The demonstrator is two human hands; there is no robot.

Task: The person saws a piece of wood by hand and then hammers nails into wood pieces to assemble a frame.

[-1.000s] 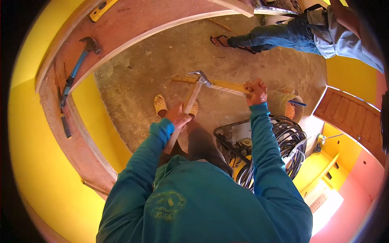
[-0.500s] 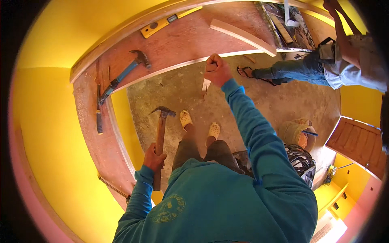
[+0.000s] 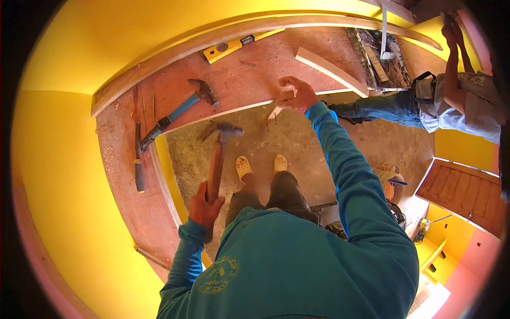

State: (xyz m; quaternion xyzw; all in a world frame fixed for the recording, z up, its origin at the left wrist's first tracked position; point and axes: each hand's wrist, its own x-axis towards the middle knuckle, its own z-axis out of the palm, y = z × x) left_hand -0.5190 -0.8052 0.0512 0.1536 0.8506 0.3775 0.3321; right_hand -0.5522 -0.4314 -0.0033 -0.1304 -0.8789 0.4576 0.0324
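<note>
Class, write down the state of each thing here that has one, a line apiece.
Left hand: closed on the wooden-handled hammer.
Wooden-handled hammer: held, head blurred.
Right hand: fingers bent, grip unclear.
Wood piece: partly hidden by that hand.
Blue-handled hammer: lying on the bench.
Yellow level: lying there.
Pale board: lying there.
Black-handled tool: lying there.
Door: cannot tell whether open.

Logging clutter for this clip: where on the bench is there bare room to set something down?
Two patches of the bench look bare but for sawdust: one between the blue-handled hammer, yellow level and pale wood strip; another between the dark-handled tool and thin rod. Crowded: the corner around that hammer and tool, and the dark tray.
</note>
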